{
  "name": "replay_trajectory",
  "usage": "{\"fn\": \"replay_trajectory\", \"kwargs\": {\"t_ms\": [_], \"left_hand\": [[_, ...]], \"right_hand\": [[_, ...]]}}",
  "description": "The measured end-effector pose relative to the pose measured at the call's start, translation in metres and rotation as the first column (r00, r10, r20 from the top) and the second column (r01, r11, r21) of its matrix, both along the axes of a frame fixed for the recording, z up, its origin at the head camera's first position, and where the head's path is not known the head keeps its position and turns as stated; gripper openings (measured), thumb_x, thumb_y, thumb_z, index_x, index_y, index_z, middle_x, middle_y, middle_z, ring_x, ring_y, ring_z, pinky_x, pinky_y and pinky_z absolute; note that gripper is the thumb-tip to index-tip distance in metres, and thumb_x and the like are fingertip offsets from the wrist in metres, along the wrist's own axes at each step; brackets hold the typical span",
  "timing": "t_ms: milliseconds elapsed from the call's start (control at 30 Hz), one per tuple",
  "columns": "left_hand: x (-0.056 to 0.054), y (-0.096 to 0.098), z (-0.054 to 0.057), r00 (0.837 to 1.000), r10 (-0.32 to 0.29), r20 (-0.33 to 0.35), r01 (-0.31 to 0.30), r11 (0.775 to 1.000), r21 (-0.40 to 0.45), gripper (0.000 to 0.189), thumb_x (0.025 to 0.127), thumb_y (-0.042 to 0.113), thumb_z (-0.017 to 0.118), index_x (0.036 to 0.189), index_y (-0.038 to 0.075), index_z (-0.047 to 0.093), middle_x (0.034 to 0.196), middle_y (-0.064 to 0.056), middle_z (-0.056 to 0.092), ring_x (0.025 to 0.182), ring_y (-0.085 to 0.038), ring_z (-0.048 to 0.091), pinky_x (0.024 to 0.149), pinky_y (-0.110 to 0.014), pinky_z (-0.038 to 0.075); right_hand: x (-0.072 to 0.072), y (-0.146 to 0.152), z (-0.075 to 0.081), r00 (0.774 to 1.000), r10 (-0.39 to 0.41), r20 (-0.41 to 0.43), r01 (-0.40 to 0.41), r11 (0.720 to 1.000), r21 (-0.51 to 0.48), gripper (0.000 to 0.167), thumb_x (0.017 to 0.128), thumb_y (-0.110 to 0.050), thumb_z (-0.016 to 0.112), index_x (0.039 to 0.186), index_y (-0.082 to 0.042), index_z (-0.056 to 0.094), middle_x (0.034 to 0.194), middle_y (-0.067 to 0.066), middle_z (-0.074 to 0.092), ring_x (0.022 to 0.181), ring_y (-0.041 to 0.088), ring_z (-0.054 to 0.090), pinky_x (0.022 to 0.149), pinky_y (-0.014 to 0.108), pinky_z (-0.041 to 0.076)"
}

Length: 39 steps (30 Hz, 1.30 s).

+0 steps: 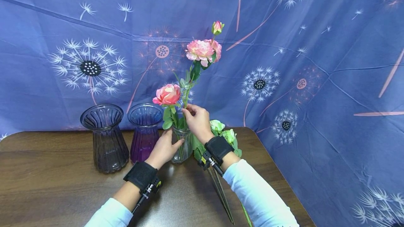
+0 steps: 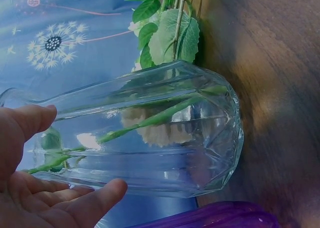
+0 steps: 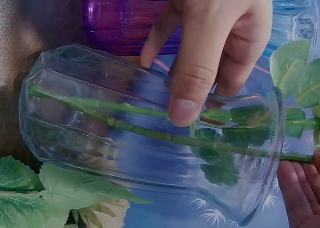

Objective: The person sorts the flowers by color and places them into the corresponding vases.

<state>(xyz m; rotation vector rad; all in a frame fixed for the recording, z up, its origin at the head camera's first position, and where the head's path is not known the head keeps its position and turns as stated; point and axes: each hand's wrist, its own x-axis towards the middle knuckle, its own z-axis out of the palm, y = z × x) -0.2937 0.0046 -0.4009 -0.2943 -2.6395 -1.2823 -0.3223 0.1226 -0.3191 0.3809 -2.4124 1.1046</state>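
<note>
A clear glass vase [image 1: 182, 151] stands upright on the table, with two green flower stems [image 3: 145, 131] inside it. My left hand [image 1: 163, 149] holds the vase, thumb on the near side and fingers round the left side; the right wrist view shows this thumb against the glass. Above the rim, my right hand [image 1: 199, 121] pinches the stem of a tall pink peony [image 1: 199, 50] topped by a bud [image 1: 217, 27]. A shorter coral-pink flower [image 1: 167, 94] leans left out of the same vase. In the right wrist view, the right fingers [image 3: 297, 190] show beside the rim.
A dark grey glass vase [image 1: 110, 146] and a purple-blue one [image 1: 144, 143] stand to the left. Pale green-white flowers [image 1: 228, 136] lie to the right, their long stems [image 1: 222, 193] toward the near edge. A blue dandelion-print cloth [image 1: 195, 2] hangs behind the wooden table [image 1: 47, 178].
</note>
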Motion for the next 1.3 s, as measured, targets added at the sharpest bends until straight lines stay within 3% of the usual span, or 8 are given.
{"fn": "replay_trajectory", "kwargs": {"t_ms": [533, 867, 1133, 1300], "left_hand": [[0.002, 0.001, 0.000, 0.999, 0.004, -0.039, -0.004, 1.000, 0.008, 0.066, 0.087, 0.026, 0.065, 0.137, -0.008, 0.037, 0.136, -0.028, 0.045, 0.124, -0.041, 0.047, 0.106, -0.050, 0.040], [0.004, 0.001, 0.001, 1.000, 0.001, -0.022, -0.001, 1.000, 0.001, 0.068, 0.088, 0.028, 0.065, 0.138, -0.008, 0.035, 0.137, -0.029, 0.044, 0.125, -0.040, 0.046, 0.106, -0.050, 0.040], [0.003, 0.001, -0.001, 0.999, 0.001, -0.046, -0.001, 1.000, 0.008, 0.067, 0.088, 0.026, 0.065, 0.138, -0.007, 0.036, 0.137, -0.029, 0.045, 0.124, -0.041, 0.047, 0.105, -0.050, 0.040], [0.001, -0.001, -0.003, 1.000, -0.002, -0.023, 0.002, 1.000, 0.009, 0.068, 0.089, 0.027, 0.063, 0.140, -0.007, 0.034, 0.138, -0.028, 0.043, 0.126, -0.041, 0.045, 0.106, -0.050, 0.039]], "right_hand": [[-0.002, -0.002, -0.002, 1.000, 0.007, 0.015, -0.007, 0.999, -0.032, 0.025, 0.090, -0.018, 0.063, 0.109, -0.003, 0.068, 0.091, 0.011, 0.072, 0.079, 0.020, 0.067, 0.063, 0.024, 0.056], [-0.002, -0.003, -0.006, 1.000, -0.008, 0.028, 0.009, 1.000, -0.016, 0.022, 0.088, -0.018, 0.065, 0.103, -0.003, 0.070, 0.087, 0.011, 0.072, 0.076, 0.021, 0.067, 0.062, 0.025, 0.055], [0.000, 0.005, -0.009, 1.000, -0.014, 0.020, 0.015, 0.999, -0.043, 0.020, 0.088, -0.018, 0.064, 0.101, -0.005, 0.071, 0.086, 0.010, 0.072, 0.074, 0.020, 0.067, 0.060, 0.024, 0.054], [0.003, 0.013, -0.012, 0.999, -0.011, 0.042, 0.014, 0.997, -0.071, 0.021, 0.088, -0.020, 0.064, 0.103, -0.006, 0.071, 0.085, 0.010, 0.072, 0.075, 0.020, 0.066, 0.061, 0.025, 0.054]]}}
